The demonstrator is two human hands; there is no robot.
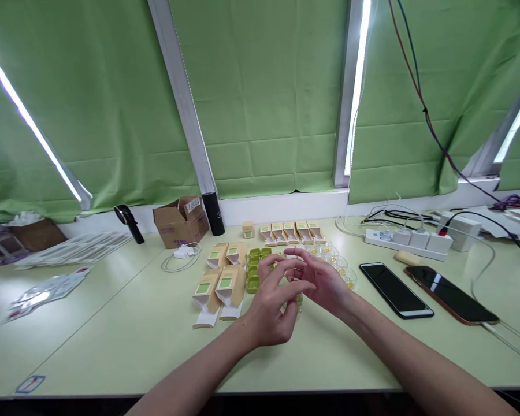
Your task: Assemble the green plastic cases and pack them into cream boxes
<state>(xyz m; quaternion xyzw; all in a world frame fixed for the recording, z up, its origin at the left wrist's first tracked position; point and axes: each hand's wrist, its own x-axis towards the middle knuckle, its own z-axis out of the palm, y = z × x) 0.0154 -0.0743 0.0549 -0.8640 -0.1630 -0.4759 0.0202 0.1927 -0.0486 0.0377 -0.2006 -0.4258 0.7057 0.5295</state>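
Observation:
My left hand (275, 303) and my right hand (323, 282) are raised close together above the table, their fingers overlapping from this view. The left fingers are bent and spread, with a gap between thumb and index finger. On the right hand the fingers reach left, loosely curved. I see nothing held in either. Behind and beneath them stand small green square containers (252, 283), partly hidden. Clear round cups (338, 262) with yellowish bits show right of them. To the left stand open kraft-coloured cartons (231, 284) with green labels and white flaps.
More small cartons (290, 232) line up behind, beside a single closed box (248, 230). A cardboard box (182, 222) and a black cylinder (213, 214) are at the back left. Two phones (396, 290), a power strip (405, 242) and cables lie on the right.

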